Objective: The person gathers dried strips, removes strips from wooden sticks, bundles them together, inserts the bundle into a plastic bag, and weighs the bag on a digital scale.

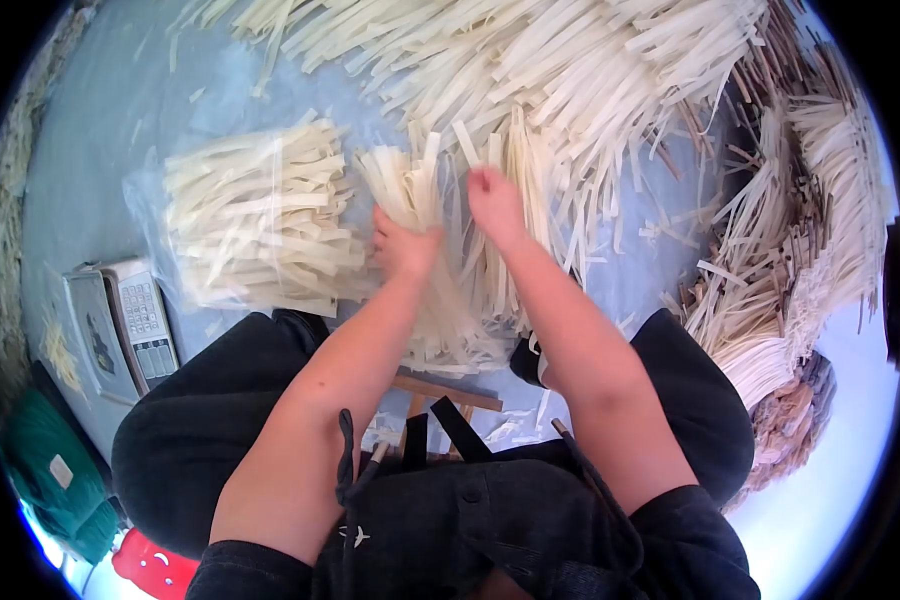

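Note:
My left hand [406, 248] is wrapped round the lower part of a bundle of pale, flat, dry-looking strips [402, 185]. The strips fan out above my fingers, and more lie below my wrist. What they are made of I cannot tell. To the right, my right hand [496, 207] is closed in a pinch, with a single pale strip [466, 146] sticking up from its fingertips. Just beside that hand lies a narrow row of similar strips [532, 165]. Left of my left hand is a clear plastic bag [142, 200] around a thick stack of strips [255, 215].
A large heap of strips [560, 60] spreads across the far side. More strips with brown, stick-like ends [785, 240] are piled at the right. A digital scale [142, 315] stands at the left. A wooden frame [450, 393] is between my knees, near a green cloth item [55, 470] at lower left.

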`<action>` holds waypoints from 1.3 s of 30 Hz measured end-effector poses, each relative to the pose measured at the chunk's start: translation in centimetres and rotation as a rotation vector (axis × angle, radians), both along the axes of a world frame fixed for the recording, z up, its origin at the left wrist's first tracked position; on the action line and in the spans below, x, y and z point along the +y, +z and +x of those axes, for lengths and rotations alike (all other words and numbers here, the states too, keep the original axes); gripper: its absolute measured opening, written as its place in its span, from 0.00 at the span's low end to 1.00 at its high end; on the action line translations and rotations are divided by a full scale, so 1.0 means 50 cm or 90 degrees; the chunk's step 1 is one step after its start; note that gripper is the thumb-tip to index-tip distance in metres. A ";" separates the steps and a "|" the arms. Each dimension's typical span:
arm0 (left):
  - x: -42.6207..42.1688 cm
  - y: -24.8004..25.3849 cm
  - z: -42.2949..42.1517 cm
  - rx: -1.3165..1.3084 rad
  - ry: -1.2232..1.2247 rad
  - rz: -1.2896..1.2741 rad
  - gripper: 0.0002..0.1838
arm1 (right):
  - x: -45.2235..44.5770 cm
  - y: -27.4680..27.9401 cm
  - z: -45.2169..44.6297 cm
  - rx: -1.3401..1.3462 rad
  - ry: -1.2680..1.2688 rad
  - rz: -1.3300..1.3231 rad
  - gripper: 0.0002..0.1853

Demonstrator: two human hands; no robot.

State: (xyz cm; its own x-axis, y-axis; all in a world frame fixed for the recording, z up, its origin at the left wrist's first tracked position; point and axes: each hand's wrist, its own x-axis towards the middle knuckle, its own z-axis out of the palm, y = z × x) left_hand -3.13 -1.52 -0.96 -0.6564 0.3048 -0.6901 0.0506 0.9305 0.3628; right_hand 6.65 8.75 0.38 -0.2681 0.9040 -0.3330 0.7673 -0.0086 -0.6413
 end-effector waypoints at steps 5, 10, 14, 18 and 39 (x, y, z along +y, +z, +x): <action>-0.006 0.014 0.024 -0.009 0.020 -0.020 0.58 | 0.095 -0.074 -0.134 0.152 0.161 0.290 0.19; -0.019 0.006 0.020 0.011 -0.006 0.014 0.57 | 0.140 -0.002 -0.203 -0.236 0.480 -0.183 0.27; -0.018 0.005 0.022 0.000 -0.027 0.001 0.58 | 0.070 -0.078 -0.240 -0.020 0.425 0.179 0.25; -0.040 -0.018 0.032 0.037 -0.042 0.059 0.61 | 0.030 -0.015 -0.260 -0.101 0.535 -0.142 0.22; -0.109 -0.074 -0.037 -0.048 -0.059 0.266 0.57 | -0.171 -0.024 -0.020 -0.094 0.074 -0.282 0.38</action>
